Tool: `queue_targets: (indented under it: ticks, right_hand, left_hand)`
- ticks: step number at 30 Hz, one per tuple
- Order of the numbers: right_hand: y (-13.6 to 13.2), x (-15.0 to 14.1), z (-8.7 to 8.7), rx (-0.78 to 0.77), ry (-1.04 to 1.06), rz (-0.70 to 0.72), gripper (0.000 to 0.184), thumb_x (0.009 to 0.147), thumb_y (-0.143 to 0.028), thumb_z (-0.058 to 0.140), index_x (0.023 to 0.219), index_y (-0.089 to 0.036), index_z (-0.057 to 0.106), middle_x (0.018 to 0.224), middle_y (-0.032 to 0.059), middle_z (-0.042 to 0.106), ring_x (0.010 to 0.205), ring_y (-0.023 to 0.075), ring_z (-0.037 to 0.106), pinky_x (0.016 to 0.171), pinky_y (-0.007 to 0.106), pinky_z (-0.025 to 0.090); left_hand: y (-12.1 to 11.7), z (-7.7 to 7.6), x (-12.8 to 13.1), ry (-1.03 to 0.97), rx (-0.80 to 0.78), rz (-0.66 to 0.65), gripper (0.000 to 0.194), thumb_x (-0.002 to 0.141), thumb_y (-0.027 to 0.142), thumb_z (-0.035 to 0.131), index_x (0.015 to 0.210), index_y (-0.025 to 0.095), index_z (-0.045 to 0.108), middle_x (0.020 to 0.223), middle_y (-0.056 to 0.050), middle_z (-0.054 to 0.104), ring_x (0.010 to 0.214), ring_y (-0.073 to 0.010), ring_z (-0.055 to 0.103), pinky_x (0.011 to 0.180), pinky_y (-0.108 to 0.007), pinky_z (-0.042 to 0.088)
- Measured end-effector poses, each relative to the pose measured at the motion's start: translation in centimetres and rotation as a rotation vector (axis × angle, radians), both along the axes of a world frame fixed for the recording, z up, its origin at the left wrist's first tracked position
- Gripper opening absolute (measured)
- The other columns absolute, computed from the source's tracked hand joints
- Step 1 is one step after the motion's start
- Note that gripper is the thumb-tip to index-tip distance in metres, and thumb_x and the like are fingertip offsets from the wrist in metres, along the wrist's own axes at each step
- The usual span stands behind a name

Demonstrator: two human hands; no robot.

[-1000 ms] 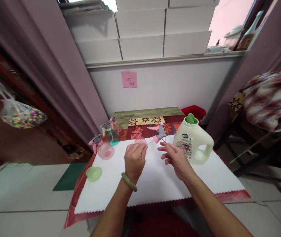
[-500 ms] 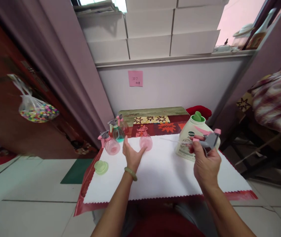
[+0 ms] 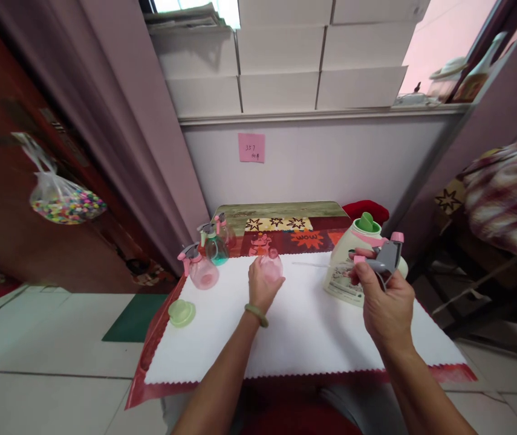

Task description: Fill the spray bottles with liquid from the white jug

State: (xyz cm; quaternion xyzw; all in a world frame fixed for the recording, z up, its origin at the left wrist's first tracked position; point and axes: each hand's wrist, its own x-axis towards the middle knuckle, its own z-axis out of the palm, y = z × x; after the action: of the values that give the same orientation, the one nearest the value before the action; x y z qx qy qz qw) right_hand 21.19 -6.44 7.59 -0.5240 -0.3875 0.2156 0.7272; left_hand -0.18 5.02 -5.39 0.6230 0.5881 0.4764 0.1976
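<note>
My left hand [image 3: 263, 285], with a green bangle at the wrist, is closed round a small clear pink bottle [image 3: 273, 266] whose neck is uncapped. My right hand [image 3: 387, 302] grips a grey and pink spray head [image 3: 383, 260] by its collar, and its thin clear tube points left over the white cloth. Just behind the spray head stands a large cream detergent jug [image 3: 342, 278] with a green spout; the right hand partly hides it. Farther left are a pink spray bottle [image 3: 204, 273], a teal spray bottle [image 3: 216, 249] and another pink spray bottle [image 3: 226, 232].
A pale green cap [image 3: 181, 313] lies near the left edge of the white cloth [image 3: 303, 338]. The table's patterned cover [image 3: 280, 223] shows at the back, against the wall. A bag of coloured beads [image 3: 65, 202] hangs at left; a plaid cloth [image 3: 507, 199] is at right.
My left hand has moved right and closed round the pink bottle, having been open beside it. My right hand still holds the spray head in nearly the same place.
</note>
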Motion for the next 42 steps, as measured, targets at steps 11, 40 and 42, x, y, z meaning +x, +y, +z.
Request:
queue_targets:
  ticks: [11, 40, 42]
  right_hand:
    - [3.3, -0.8, 5.3, -0.028, -0.193, 0.129, 0.039, 0.079, -0.054, 0.079, 0.094, -0.019, 0.076, 0.071, 0.0004, 0.065, 0.059, 0.0138, 0.055, 0.052, 0.027, 0.051]
    - [17.5, -5.9, -7.1, -0.099, -0.443, 0.648, 0.039, 0.080, -0.056, 0.075, 0.096, -0.021, 0.067, 0.084, 0.0011, 0.067, 0.079, 0.0194, 0.059, 0.074, 0.031, 0.049]
    - [17.9, -5.8, -7.1, -0.132, -0.440, 0.701, 0.038, 0.078, -0.055, 0.078, 0.093, -0.021, 0.069, 0.083, 0.0009, 0.068, 0.079, 0.0202, 0.061, 0.074, 0.032, 0.049]
  left_hand:
    - [-4.4, 1.0, -1.3, 0.247, 0.329, -0.041, 0.087, 0.074, 0.026, 0.079, 0.151, 0.019, 0.037, 0.143, -0.018, 0.053, 0.136, -0.0363, 0.049, 0.115, -0.057, 0.041]
    - [3.0, -5.5, -1.1, -0.296, 0.043, -0.167, 0.081, 0.059, 0.029, 0.086, 0.129, 0.025, 0.047, 0.127, -0.011, 0.060, 0.116, -0.0319, 0.062, 0.097, -0.050, 0.050]
    - [3.1, -5.7, -1.2, -0.304, 0.050, -0.172, 0.081, 0.059, 0.030, 0.087, 0.130, 0.027, 0.047, 0.128, -0.011, 0.059, 0.119, -0.0324, 0.061, 0.099, -0.051, 0.049]
